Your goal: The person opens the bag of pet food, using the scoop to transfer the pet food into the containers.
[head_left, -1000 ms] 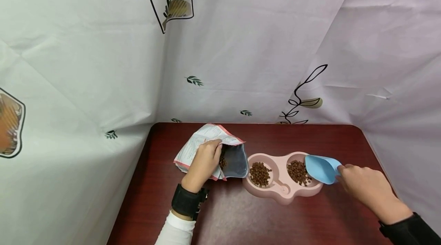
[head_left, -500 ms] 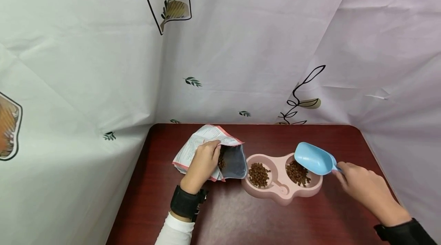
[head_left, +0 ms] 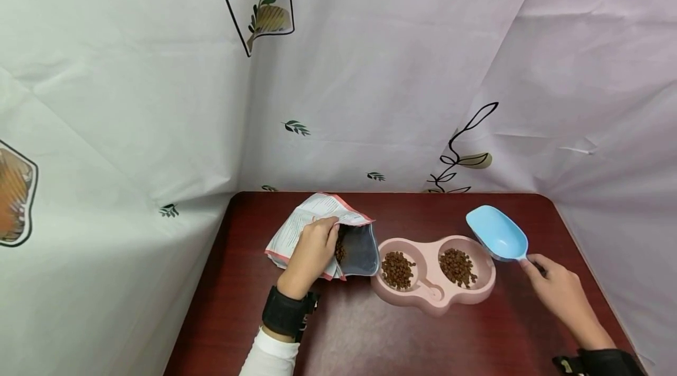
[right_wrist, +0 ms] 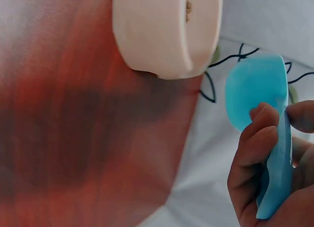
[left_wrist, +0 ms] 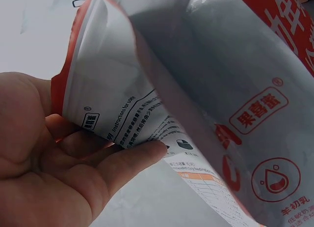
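Observation:
My left hand (head_left: 312, 249) grips the edge of an open pet food bag (head_left: 304, 223), white with red trim. Brown kibble (head_left: 340, 249) shows inside the bag's mouth. In the left wrist view, thumb and fingers pinch the bag's printed side (left_wrist: 105, 104). My right hand (head_left: 557, 291) holds a light blue scoop (head_left: 497, 232) by its handle, up beside the right end of a pink double pet bowl (head_left: 433, 270). No kibble shows in the scoop. Each bowl has a pile of kibble, one on the left (head_left: 397, 270) and one on the right (head_left: 457, 267).
Everything stands on a dark red wooden table (head_left: 370, 335) with rounded back corners. White patterned cloth (head_left: 370, 100) hangs behind it and at both sides. The bag's mouth lies close against the left end of the pink bowl.
The scoop has tipped upright and moved from over the right bowl to the right and back, uncovering the kibble there. The left hand and bag stay put.

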`<action>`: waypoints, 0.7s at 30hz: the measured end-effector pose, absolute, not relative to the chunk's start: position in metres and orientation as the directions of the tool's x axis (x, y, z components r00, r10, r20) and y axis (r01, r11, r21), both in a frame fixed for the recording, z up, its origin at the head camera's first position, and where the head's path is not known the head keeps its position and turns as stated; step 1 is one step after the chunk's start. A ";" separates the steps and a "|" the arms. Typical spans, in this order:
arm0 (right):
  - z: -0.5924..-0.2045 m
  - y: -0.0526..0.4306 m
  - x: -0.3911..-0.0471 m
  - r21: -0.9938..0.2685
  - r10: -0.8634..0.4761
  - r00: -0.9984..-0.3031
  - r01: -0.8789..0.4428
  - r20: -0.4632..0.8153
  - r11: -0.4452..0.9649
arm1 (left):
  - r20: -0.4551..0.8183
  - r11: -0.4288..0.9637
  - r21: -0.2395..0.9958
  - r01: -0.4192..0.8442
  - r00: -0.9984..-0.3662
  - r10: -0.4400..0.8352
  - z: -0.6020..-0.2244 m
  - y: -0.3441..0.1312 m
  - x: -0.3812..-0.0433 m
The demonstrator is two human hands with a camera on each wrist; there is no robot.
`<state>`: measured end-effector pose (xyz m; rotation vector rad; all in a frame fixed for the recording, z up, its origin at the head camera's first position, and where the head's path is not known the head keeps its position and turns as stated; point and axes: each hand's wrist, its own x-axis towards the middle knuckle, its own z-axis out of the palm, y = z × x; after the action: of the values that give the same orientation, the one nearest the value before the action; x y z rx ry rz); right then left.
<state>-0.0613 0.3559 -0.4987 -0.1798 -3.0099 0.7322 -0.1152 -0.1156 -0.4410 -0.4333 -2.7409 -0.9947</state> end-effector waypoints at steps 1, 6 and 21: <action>-0.502 0.357 -0.061 -0.471 0.135 -0.991 0.119 0.001 0.874 | 0.277 0.733 0.592 0.336 -0.938 0.207 -0.441 -0.116 -0.115; -0.517 0.359 -0.058 -0.557 0.209 -0.977 0.197 -0.043 0.807 | 0.270 0.734 0.592 0.333 -0.940 0.208 -0.442 -0.116 -0.115; -0.548 0.349 -0.060 -0.795 0.345 -0.895 0.420 -0.283 0.438 | 0.271 0.730 0.597 0.333 -0.940 0.207 -0.443 -0.117 -0.115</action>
<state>-0.0598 0.3488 -0.5485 -0.7279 -2.7292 1.5460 -0.1155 -0.1166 -0.4426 -0.4335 -2.7463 -1.0014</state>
